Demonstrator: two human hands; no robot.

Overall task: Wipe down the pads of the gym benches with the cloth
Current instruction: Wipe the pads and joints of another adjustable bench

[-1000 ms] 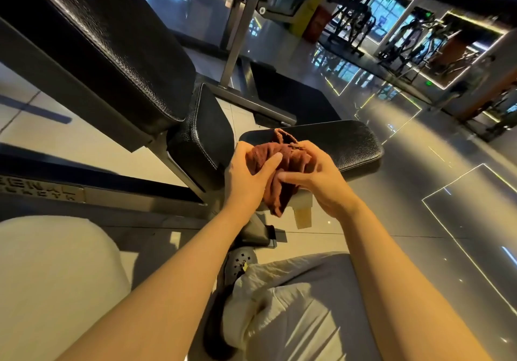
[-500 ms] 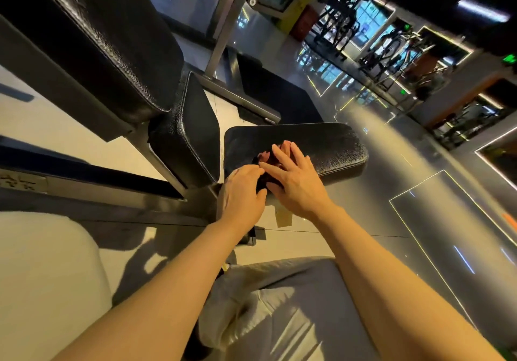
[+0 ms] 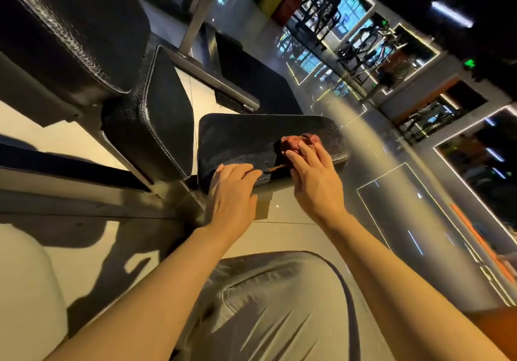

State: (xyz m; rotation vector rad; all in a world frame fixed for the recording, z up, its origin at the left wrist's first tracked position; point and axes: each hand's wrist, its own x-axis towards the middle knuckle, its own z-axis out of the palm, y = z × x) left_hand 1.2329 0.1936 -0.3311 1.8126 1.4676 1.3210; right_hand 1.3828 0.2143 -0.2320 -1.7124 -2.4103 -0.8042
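My right hand [image 3: 313, 176] presses the rust-red cloth [image 3: 300, 142] flat-fingered onto the black bench pad [image 3: 240, 139]. Left hand [image 3: 232, 192] rests on the pad's near edge, fingers relaxed.

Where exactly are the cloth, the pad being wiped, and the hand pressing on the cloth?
cloth [image 3: 300, 141], head view, on the bunched reddish fabric beyond the fingertips.
pad [image 3: 240, 136], head view, on its bare black top.
right hand [image 3: 314, 177], head view, on the back of the hand.

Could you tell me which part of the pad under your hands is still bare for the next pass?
Bare: the flat pad from its left edge to the cloth. Crowded: the right end under the right hand, and the near edge under the left hand.
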